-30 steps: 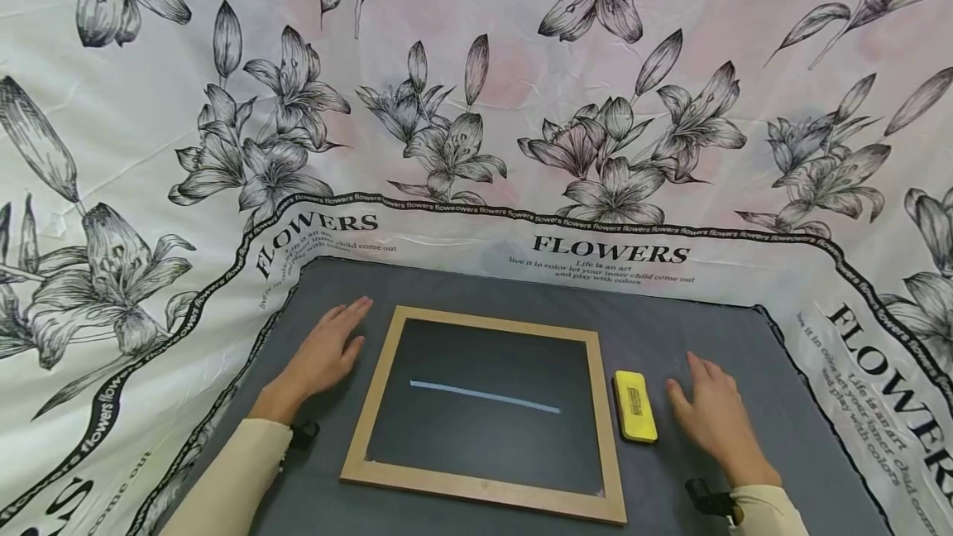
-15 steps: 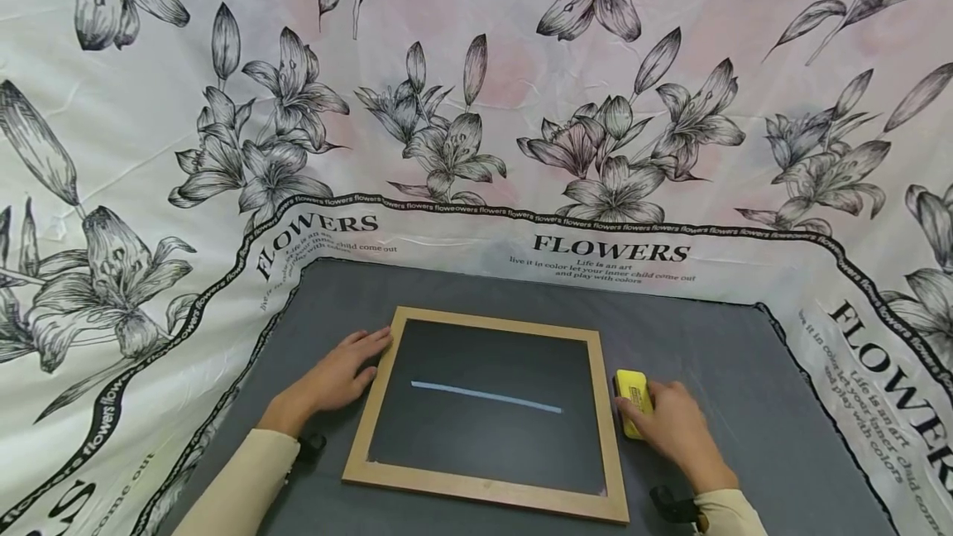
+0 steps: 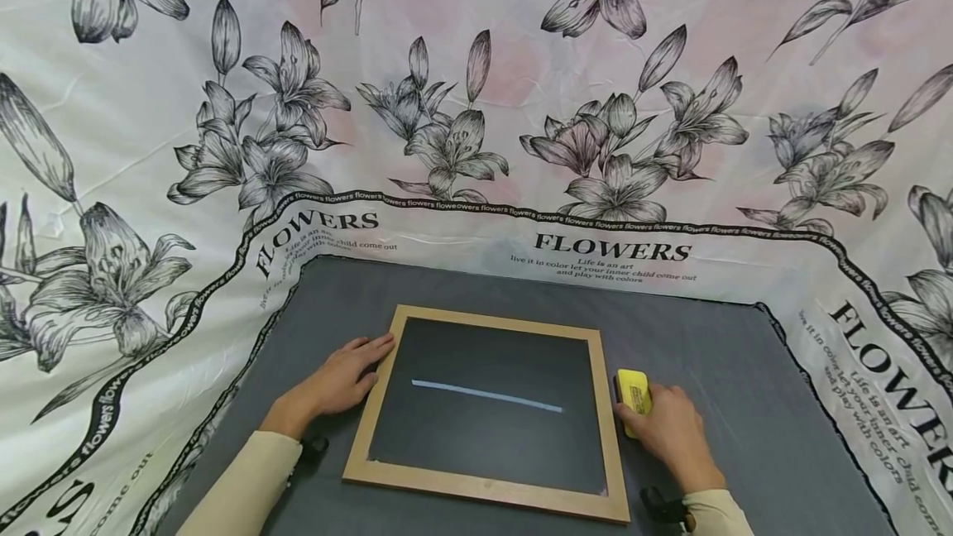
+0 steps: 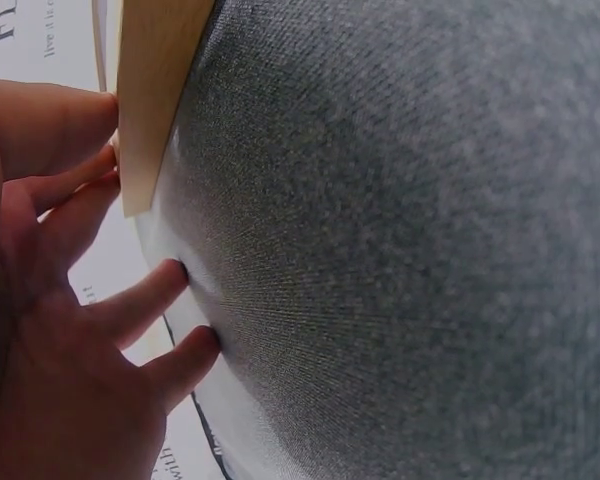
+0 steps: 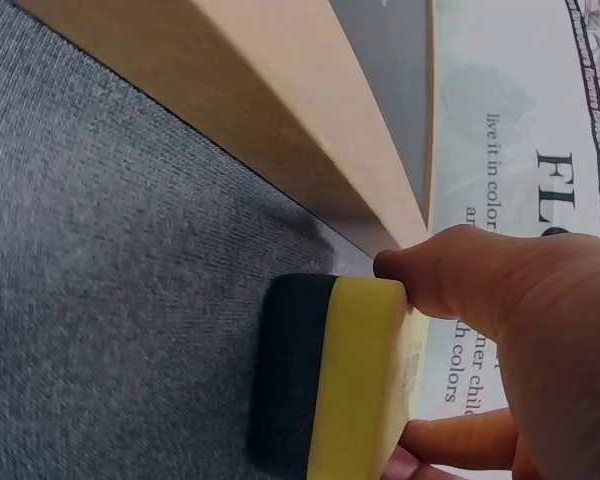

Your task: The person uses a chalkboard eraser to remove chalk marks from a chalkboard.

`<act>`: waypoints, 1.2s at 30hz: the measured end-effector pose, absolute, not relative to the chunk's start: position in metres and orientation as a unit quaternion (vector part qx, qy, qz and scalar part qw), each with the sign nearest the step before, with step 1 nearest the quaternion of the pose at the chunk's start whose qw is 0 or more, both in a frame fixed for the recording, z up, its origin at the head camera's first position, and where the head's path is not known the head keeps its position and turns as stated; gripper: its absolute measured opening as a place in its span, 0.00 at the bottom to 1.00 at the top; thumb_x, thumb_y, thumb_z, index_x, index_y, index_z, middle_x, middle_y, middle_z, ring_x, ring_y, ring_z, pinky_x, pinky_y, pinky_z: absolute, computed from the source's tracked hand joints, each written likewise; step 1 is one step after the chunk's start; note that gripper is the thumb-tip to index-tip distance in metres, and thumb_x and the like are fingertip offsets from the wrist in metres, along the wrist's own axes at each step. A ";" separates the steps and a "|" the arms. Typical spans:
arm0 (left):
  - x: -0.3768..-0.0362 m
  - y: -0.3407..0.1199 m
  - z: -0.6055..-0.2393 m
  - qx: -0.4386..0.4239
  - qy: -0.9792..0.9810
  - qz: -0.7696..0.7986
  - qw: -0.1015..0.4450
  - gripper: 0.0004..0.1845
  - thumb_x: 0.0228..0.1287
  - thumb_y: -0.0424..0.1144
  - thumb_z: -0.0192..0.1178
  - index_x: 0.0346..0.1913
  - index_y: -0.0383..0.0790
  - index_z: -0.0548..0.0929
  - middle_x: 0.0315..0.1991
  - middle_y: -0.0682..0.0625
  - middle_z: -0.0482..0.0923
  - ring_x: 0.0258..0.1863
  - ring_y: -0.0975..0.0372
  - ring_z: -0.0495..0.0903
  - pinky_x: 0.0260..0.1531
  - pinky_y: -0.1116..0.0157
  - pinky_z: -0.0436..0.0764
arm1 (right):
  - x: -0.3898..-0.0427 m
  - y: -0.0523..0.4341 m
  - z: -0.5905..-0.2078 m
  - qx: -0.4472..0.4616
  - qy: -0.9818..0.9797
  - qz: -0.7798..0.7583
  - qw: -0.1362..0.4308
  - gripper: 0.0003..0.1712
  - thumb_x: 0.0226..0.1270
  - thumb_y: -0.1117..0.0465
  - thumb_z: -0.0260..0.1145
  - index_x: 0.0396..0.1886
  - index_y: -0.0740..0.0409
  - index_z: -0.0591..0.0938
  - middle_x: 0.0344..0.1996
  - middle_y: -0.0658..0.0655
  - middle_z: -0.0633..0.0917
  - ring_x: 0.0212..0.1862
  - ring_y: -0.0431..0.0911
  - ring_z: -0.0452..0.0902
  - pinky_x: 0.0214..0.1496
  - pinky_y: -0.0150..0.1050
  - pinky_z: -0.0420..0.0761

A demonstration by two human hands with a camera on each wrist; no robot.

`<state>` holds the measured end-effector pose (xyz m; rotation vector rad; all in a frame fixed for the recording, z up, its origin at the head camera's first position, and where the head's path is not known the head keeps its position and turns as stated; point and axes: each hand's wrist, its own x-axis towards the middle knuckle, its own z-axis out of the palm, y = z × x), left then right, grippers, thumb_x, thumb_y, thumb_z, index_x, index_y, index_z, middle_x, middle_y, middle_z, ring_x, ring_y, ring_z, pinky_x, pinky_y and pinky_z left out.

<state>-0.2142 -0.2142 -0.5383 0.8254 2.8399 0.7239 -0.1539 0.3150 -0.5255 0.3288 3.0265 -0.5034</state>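
Eraser (image 3: 631, 387), yellow w/ dark felt under it, is just beside the R side of a chalkboard (image 3: 484, 354), on the far side from the L hand (image 3: 338, 379). R hand (image 3: 673, 428) holds it: thumb is on the side near the board, fingers are on the opposite side, so the grip is clamped on the eraser. R wrist view shows felt turned to the grey cloth (image 3: 685, 329); if it fully touches there, I can't tell. The eraser is apart from the wooden frame (image 3: 484, 488), w/ a small gap btwn them.

L hand has its fingers apart and doesn't grip anything. In L wrist view, its thumb and 2 fingers touch the outer edge of the frame, and 2 other fingertips rest on the cloth.

Board lies flat, slightly turned. On its dark surface is 1 light-blue line (image 3: 487, 396), approx. in the middle, whose L end is higher in head view.

Each arm has a cream sleeve (image 3: 241, 482), and near each wrist is a dark strap (image 3: 661, 506). In bkgd hangs a white-pink curtain (image 3: 514, 7) w/ black drawn lilies and the printed word "FLOWERS".
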 end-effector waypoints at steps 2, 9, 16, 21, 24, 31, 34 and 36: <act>-0.214 -0.215 -0.538 0.270 0.931 0.240 0.048 0.32 0.80 0.30 0.60 0.83 0.33 0.69 0.85 0.38 0.65 0.80 0.29 0.65 0.72 0.26 0.68 | -0.154 0.314 -0.525 0.110 0.980 -0.163 0.028 0.46 0.70 0.45 0.75 0.67 0.83 0.76 0.42 0.71 0.82 0.41 0.59 0.78 0.43 0.58 0.82; -0.215 -0.213 -0.540 0.267 0.931 0.244 0.052 0.32 0.81 0.31 0.59 0.84 0.34 0.69 0.85 0.38 0.65 0.80 0.29 0.65 0.73 0.26 0.66 | -0.151 0.315 -0.519 0.118 0.978 -0.169 0.022 0.45 0.71 0.45 0.73 0.66 0.83 0.76 0.43 0.74 0.82 0.40 0.60 0.78 0.40 0.56 0.82; -0.216 -0.215 -0.542 0.265 0.931 0.246 0.053 0.32 0.81 0.30 0.59 0.84 0.34 0.68 0.85 0.38 0.64 0.80 0.29 0.64 0.73 0.26 0.65 | -0.154 0.305 -0.498 0.116 0.974 -0.194 0.006 0.46 0.72 0.42 0.72 0.69 0.80 0.76 0.45 0.73 0.84 0.40 0.57 0.81 0.35 0.51 0.81; -0.216 -0.215 -0.541 0.264 0.930 0.249 0.053 0.32 0.81 0.30 0.58 0.84 0.34 0.68 0.85 0.38 0.64 0.80 0.29 0.63 0.73 0.26 0.65 | -0.156 0.286 -0.486 0.087 0.975 -0.203 -0.003 0.44 0.71 0.42 0.74 0.66 0.78 0.80 0.47 0.73 0.87 0.40 0.56 0.82 0.34 0.49 0.81; -0.215 -0.215 -0.540 0.264 0.929 0.253 0.054 0.32 0.80 0.30 0.58 0.84 0.33 0.68 0.85 0.37 0.64 0.80 0.28 0.63 0.74 0.26 0.64 | -0.156 0.273 -0.487 0.072 0.976 -0.205 -0.006 0.42 0.70 0.43 0.75 0.63 0.77 0.82 0.46 0.71 0.87 0.39 0.55 0.82 0.33 0.47 0.80; -0.214 -0.215 -0.540 0.268 0.929 0.251 0.051 0.32 0.80 0.30 0.58 0.83 0.32 0.69 0.85 0.36 0.65 0.80 0.27 0.63 0.74 0.26 0.65 | -0.158 0.248 -0.494 0.057 0.979 -0.193 0.001 0.38 0.66 0.42 0.77 0.56 0.75 0.85 0.37 0.63 0.87 0.35 0.52 0.81 0.31 0.44 0.79; -0.215 -0.215 -0.541 0.265 0.929 0.253 0.053 0.32 0.81 0.30 0.58 0.84 0.33 0.68 0.85 0.37 0.64 0.80 0.27 0.62 0.75 0.26 0.64 | -0.158 0.240 -0.496 0.055 0.982 -0.181 0.003 0.38 0.66 0.42 0.77 0.55 0.75 0.85 0.36 0.63 0.87 0.35 0.52 0.80 0.32 0.44 0.78; -0.216 -0.216 -0.542 0.267 0.927 0.257 0.050 0.32 0.81 0.30 0.58 0.84 0.33 0.68 0.85 0.37 0.64 0.80 0.27 0.62 0.75 0.26 0.63 | -0.158 0.236 -0.499 0.055 0.983 -0.177 0.004 0.38 0.65 0.42 0.77 0.54 0.75 0.85 0.35 0.62 0.86 0.35 0.52 0.79 0.32 0.44 0.77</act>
